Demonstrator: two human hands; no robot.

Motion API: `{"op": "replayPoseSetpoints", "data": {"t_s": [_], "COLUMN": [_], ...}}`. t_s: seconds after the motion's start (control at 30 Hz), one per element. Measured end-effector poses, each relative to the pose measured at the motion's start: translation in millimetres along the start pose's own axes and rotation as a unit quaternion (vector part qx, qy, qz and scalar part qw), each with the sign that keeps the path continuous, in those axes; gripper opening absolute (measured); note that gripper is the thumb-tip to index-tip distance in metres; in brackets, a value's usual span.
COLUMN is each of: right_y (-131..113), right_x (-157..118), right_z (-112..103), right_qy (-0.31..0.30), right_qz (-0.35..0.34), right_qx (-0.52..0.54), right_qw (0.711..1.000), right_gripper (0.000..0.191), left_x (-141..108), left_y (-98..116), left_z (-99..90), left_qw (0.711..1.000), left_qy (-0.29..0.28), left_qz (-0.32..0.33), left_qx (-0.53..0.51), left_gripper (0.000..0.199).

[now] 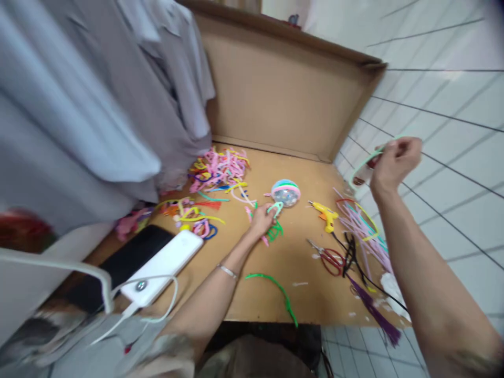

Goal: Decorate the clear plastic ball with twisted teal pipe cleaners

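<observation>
My left hand (262, 219) is closed on a small pale green loop (275, 210) over the middle of the table. Just beyond it sits a clear ball (285, 194) banded with pink, green and blue. Green pipe cleaners (275, 231) lie beside and under the hand. Raised at the right, my right hand (396, 163) pinches a long pale green strip (368, 159); something clear with dark red parts hangs by it, too blurred to name. A curved green pipe cleaner (281, 287) lies near the front edge.
Right side: yellow glue gun (327, 216), red-handled scissors (331, 261), lilac pipe cleaners (360, 231), purple tassel (372, 310). Left side: coloured pipe-cleaner piles (220, 169), white power bank (163, 268) with cable, black flat object (137, 252). Cardboard (271, 89) stands behind; clothes (118, 94) hang at left.
</observation>
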State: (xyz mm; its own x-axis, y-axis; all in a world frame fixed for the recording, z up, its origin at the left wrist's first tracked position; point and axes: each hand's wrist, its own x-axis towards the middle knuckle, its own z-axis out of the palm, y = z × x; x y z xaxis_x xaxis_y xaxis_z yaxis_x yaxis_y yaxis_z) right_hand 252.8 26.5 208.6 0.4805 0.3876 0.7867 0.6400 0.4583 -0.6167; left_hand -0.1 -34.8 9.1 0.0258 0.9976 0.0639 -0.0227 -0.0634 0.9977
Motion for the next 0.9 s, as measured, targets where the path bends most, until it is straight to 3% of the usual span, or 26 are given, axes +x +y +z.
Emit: {"op": "replayPoseSetpoints", "data": {"t_s": [0.17,0.27,0.4,0.47,0.53,0.6,0.7,0.77,0.9], "right_y": [-62.3,-72.9,-68.1,-65.7,-65.3,-65.6,-62.1,-56.1,-42.1], "right_x": [-27.7,-44.9,-68.3,-85.7,-108.7,-135.8,-176.6,-199.2,-227.8], "right_z": [17.1,18.3,17.7,19.9,25.3,34.3,53.4,66.6,80.4], "right_qy": [0.009,-0.041,-0.14,-0.168,-0.209,-0.248,-0.299,-0.285,-0.213], "right_qz": [0.012,0.104,0.269,0.32,0.344,0.33,0.33,0.343,0.341], "right_qx": [0.167,0.259,0.41,0.461,0.468,0.466,0.452,0.433,0.387], "right_qw": [0.986,0.959,0.86,0.81,0.787,0.783,0.773,0.783,0.83], "right_gripper": [0.019,0.021,0.024,0.025,0.022,0.009,0.019,0.025,0.027], "left_x": [6.1,6.9,5.9,6.8,9.4,13.0,18.5,21.8,28.5], "left_y": [-3.3,-3.5,-2.7,-3.0,-3.5,-3.6,-2.3,-1.0,0.2], "left_z": [3.4,5.6,5.1,1.3,-4.7,-11.4,-19.2,-22.0,-23.2], "left_qw": [0.996,0.996,0.992,0.989,0.984,0.976,0.953,0.936,0.912], "left_qy": [0.013,0.017,0.008,0.008,0.017,0.035,0.059,0.06,0.058], "left_qz": [-0.007,0.004,0.002,-0.008,-0.01,-0.004,-0.006,-0.015,-0.044], "left_qx": [-0.087,-0.091,-0.124,-0.15,-0.177,-0.215,-0.297,-0.345,-0.403], "left_gripper": [0.019,0.017,0.022,0.025,0.028,0.033,0.041,0.045,0.042]}}
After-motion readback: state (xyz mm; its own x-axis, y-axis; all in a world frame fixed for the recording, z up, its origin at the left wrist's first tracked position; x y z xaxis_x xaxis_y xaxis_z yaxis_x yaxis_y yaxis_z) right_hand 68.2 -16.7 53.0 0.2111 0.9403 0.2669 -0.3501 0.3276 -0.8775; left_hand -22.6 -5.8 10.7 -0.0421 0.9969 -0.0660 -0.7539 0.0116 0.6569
